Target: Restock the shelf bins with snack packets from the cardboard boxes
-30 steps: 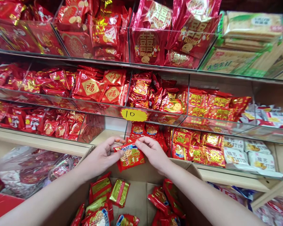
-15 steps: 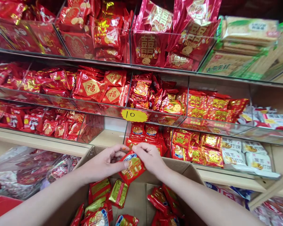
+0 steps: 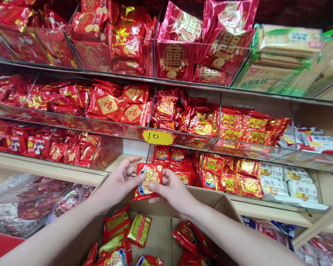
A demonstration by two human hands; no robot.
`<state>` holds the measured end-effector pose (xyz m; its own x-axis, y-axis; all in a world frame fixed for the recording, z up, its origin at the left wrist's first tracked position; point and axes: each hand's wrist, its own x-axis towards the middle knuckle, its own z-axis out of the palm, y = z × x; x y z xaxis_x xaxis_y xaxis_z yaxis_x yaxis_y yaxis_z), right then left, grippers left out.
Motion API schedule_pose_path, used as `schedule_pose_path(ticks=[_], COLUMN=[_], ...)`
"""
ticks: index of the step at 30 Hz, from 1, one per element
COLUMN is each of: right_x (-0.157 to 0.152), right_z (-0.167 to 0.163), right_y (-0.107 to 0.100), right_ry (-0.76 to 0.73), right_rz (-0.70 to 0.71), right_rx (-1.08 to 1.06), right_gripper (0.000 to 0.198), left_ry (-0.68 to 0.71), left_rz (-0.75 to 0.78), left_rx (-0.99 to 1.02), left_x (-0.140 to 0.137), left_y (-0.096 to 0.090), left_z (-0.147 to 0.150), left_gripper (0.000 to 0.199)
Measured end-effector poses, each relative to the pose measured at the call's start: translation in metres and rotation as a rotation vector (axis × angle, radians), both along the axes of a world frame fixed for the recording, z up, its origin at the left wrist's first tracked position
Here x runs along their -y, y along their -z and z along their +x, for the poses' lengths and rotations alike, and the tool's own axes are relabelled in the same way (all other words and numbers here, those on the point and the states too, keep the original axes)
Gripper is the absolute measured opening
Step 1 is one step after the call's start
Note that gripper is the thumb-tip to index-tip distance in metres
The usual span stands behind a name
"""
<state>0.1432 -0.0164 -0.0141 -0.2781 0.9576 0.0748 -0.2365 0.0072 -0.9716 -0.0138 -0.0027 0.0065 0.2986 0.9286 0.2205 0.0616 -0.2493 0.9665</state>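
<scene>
1. Glossy red film wraps a small, flat, squarish packet (image 3: 149,176) printed with gold characters and a blue patch; it is held up above the near box, in front of the lower shelf.
2. The right hand (image 3: 173,192) grips the packet's right side, thumb laid across the front; some fingers are hidden behind the film.
3. The left hand (image 3: 120,181) holds the left side, thumb pressed on the face, index finger raised; what its other fingertips touch behind the packet cannot be seen.
4. Below stands a matte brown cardboard box (image 3: 211,195), its near side cut off and its left and right walls partly covered by the forearms.
5. Inside, a gold-backed packet (image 3: 139,229) with a red stripe lies between a left pile (image 3: 115,225) and a right pile (image 3: 186,236), both crinkled and cut off at the near edge.
6. Just beyond the hands, red shelf packets (image 3: 162,153) stand in a bin, partly covered; white packets (image 3: 274,186) lie farther right.
7. Above them, a scalloped yellow price tag (image 3: 158,137) reads "10" on a clear plastic shelf front.
8. On the far top shelf, shiny pink pouches (image 3: 177,26) lean beside green-edged cracker packs (image 3: 290,40); the space behind is dark.
9. Low at left, a clear plastic bag (image 3: 19,201) bulges, its contents hard to make out.
</scene>
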Motion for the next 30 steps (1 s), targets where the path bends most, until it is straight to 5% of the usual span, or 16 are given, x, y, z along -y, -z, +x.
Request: schedule_pose_path(ticks=[5,10,19,30], right_x=[-0.032,-0.078,-0.145,-0.157], right_z=[0.038,0.064,0.045,0.043], right_y=[-0.008,0.0,-0.001,0.022], right_ry=[0.247,0.459,0.414,0.594], right_rz=[0.198,0.33,0.483,0.505], right_rx=[0.438,0.876,1.153,1.232], right_gripper=[0.033,0.034,0.03,0.015], left_ry=[-0.042,0.153,0.235,0.314], left_rz=[-0.014,-0.016,0.103,0.226], left_rx=[-0.11,-0.331,-0.597,-0.89], left_x=[-0.004,0.005,0.005,-0.008], left_y=[0.003,0.011,0.026,0.04], left_z=[-0.001,0.002,0.002,-0.002], left_gripper=[0.037,0.016,0.017,0.02])
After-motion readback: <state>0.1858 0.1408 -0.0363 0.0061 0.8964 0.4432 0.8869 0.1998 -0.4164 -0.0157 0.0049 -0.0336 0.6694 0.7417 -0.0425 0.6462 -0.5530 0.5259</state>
